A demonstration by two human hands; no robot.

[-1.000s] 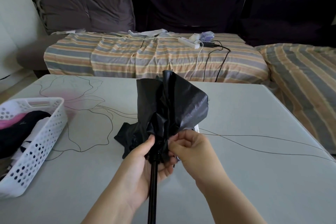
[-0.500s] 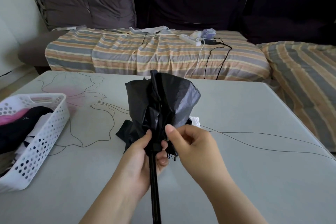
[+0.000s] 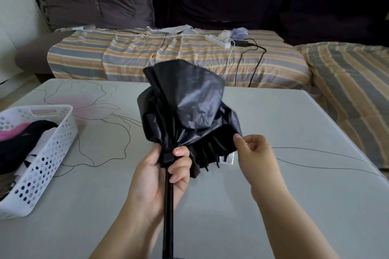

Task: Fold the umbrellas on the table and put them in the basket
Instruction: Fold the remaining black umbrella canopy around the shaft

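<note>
Holding the black umbrella (image 3: 185,111) upright above the table (image 3: 294,124), I have bare tabletop around both hands, running out to the far edge and the right edge. My left hand (image 3: 162,176) is curled tight round the shaft just under the bunched canopy. Beside it, my right hand (image 3: 254,153) pinches the canopy's loose hem between thumb and forefinger, though I can't quite see how much cloth is caught. Well off from my left hand, the white basket (image 3: 52,145) sits at the table's left edge, dark and pink things inside.
</note>
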